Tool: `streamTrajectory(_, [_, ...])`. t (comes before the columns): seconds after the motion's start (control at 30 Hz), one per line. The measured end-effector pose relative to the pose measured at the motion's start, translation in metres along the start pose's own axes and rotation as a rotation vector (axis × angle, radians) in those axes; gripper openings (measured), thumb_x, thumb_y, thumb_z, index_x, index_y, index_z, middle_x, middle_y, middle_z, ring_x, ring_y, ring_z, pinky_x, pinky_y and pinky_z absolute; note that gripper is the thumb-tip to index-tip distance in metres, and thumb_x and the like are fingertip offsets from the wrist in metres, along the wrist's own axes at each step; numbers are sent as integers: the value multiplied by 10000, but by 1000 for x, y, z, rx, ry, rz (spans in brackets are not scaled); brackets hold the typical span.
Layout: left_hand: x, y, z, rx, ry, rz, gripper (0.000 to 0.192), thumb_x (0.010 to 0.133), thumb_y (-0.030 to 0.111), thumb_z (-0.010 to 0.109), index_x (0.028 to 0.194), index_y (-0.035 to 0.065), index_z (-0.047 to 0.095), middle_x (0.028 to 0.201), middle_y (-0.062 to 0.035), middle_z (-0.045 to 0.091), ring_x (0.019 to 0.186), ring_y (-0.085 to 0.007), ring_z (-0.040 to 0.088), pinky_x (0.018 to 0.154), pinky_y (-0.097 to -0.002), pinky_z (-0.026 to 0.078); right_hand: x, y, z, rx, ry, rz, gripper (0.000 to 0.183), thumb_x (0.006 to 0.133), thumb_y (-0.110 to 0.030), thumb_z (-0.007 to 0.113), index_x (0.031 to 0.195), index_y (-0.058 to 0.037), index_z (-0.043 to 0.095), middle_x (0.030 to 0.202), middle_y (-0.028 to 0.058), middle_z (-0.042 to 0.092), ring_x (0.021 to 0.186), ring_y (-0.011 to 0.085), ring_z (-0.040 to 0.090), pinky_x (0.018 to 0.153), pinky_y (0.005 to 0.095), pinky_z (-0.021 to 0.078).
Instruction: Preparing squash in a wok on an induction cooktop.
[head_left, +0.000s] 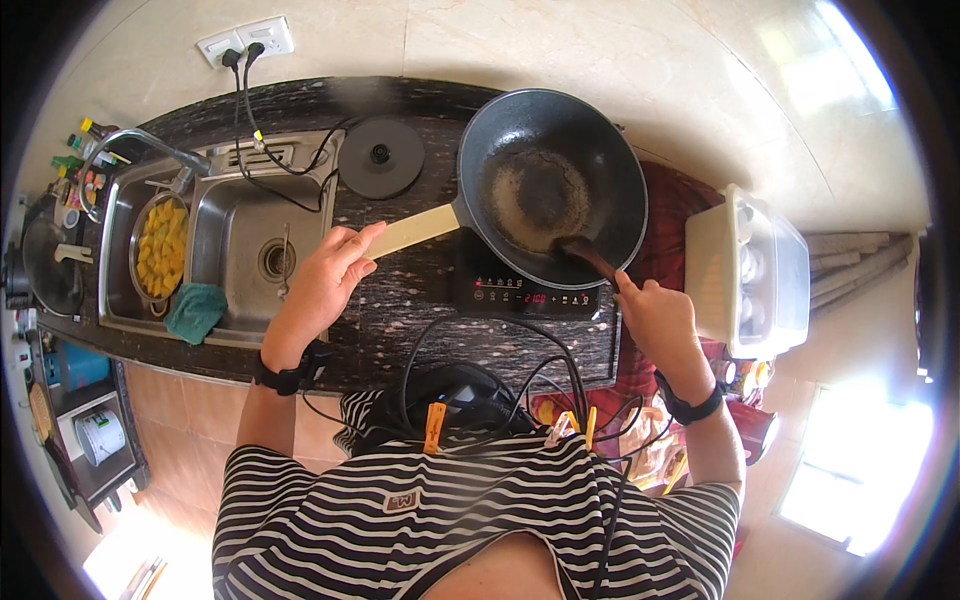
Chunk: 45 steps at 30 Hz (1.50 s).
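A deep dark wok (551, 187) sits over an induction cooker (525, 289), whose control panel is lit. My left hand (337, 266) grips the end of its cream-coloured handle (416, 230). Inside the wok, a pale, grainy or frothy layer forms a ring around the darker middle; what it is made of I cannot tell. My right hand (656, 319) is closed around the shaft of a dark brown spatula (592, 257), probably wooden. The spatula's head rests low in the wok, against the near edge of the pale layer.
Left of the wok lies a round dark lid (381, 157). A double steel sink (247, 217) holds a bowl of yellow chunks (161, 247) and a teal cloth (196, 311). Black cables (247, 135) cross the sink's rim. To the right stands a white lidded plastic box (750, 270).
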<state>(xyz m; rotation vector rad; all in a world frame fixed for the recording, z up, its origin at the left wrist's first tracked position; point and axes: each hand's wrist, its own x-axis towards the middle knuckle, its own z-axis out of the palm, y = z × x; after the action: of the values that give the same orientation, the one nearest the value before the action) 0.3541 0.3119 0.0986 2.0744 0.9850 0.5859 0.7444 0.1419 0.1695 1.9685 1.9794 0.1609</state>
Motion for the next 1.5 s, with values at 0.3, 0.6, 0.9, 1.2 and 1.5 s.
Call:
streamTrajectory(0.3, [5,7,-4,76,-15,20,486,901,50,653,1372,119,550,965,-107,566,812,-241,559,750,-332,475,50,20,6,-3,79,99,337,947,-313,574,1247,-165,618,758,109,652,632,294,669,541,400,532])
streamTrajectory(0.6, [14,-3,-3,339,68,184,490,878,289,691,1316,94,590,816,-96,574,745,-281,563,688,-406,453,5,-4,-16,173,2,-1,322,906,-337,632,1206,-222,655,719,99,616,620,312,653,532,411,520])
streamTrajectory(0.9, [16,3,2,259,83,142,435,859,224,714,1264,98,619,758,-96,553,726,-290,556,663,-395,452,107,-25,25,151,139,100,341,949,-330,569,1243,-158,590,760,140,666,638,325,684,542,419,549])
streamTrajectory(1.2, [16,2,5,235,83,114,444,860,232,716,1275,113,613,793,-95,569,728,-286,572,667,-387,468,97,-18,25,151,118,139,309,965,-331,545,1206,-145,597,769,147,672,668,325,694,551,426,553])
streamTrajectory(1.5, [16,-2,5,174,38,48,447,880,186,707,1303,90,599,880,-132,596,762,-267,578,713,-354,480,10,2,-21,171,-9,15,336,924,-325,607,1225,-175,614,750,119,643,618,301,661,527,400,523])
